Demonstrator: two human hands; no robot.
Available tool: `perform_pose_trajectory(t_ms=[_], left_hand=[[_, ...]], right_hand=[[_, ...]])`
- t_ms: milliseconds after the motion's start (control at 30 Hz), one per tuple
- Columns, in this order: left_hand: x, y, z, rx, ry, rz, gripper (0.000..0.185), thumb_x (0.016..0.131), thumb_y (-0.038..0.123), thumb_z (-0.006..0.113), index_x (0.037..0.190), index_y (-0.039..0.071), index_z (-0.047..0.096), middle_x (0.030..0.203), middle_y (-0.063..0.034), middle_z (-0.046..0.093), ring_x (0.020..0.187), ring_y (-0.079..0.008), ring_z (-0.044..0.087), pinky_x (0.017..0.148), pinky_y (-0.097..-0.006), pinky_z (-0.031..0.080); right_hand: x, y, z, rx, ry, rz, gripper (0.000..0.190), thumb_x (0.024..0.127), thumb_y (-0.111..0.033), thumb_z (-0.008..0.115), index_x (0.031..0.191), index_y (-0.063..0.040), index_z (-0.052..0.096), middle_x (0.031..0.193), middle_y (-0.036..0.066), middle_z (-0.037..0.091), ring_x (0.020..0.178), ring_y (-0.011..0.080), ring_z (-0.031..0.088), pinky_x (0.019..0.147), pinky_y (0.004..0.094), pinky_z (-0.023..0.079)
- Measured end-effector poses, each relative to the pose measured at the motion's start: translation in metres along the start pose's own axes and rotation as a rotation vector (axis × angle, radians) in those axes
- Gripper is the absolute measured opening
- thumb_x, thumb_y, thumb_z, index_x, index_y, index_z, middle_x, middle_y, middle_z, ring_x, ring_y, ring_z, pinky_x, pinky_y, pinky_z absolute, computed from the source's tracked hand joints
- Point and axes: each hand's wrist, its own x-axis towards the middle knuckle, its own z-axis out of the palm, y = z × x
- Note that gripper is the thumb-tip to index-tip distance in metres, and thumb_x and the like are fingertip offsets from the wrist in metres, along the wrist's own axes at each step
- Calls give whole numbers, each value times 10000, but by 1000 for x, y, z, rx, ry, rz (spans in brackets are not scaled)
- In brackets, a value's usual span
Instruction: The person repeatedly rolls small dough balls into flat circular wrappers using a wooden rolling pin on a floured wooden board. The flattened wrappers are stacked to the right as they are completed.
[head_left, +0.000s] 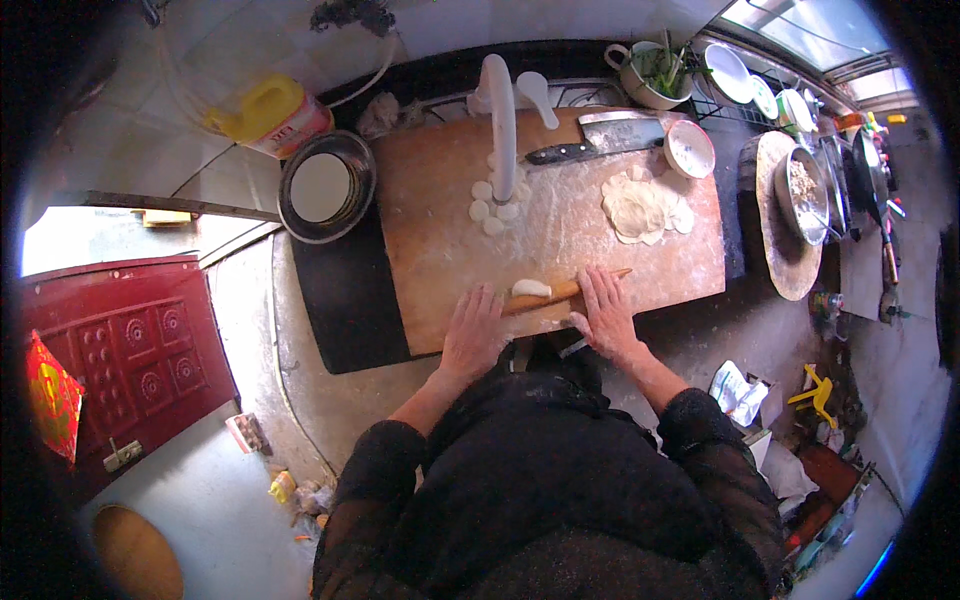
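A tapered wooden rolling pin (564, 290) lies on the near part of a floured wooden board (450, 270). My left hand (475, 330) rests flat over its left end, and my right hand (606, 313) lies over the pin near its right tip, fingers extended. Between my hands a small piece of pale dough (531, 288) shows against the pin. Several round dough pieces (480, 211) lie further back, left of centre. At the right of the board is a pile of thin dough wrappers (643, 208). Whether my fingers curl around the pin is hard to see.
A cleaver (626, 135) and a small bowl (689, 149) lie at the back right of the board. A white faucet-like spout (499, 120) arches over it. Left stands a metal basin (288, 196); right, a metal bowl of filling (791, 202) sits on a round wooden slab (769, 247).
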Motion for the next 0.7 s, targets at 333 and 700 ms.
perform_pose_trajectory(t_ms=[333,700], left_hand=[[15,-21,6,-31,292,81,428,839,45,667,1261,13,600,1374,-178,600,1307,-378,546,1147,-535,373],[-13,-24,14,-38,278,48,411,885,84,664,1278,-4,584,1397,-192,583,1347,-388,511,1162,-532,357]], right_hand=[[76,-26,-5,434,-178,6,307,836,-274,775,1041,-68,676,1046,126,664,1006,324,632,898,437,497],[81,21,14,1004,312,525,216,925,-102,658,1126,-21,649,965,19,668,902,105,607,809,281,510]])
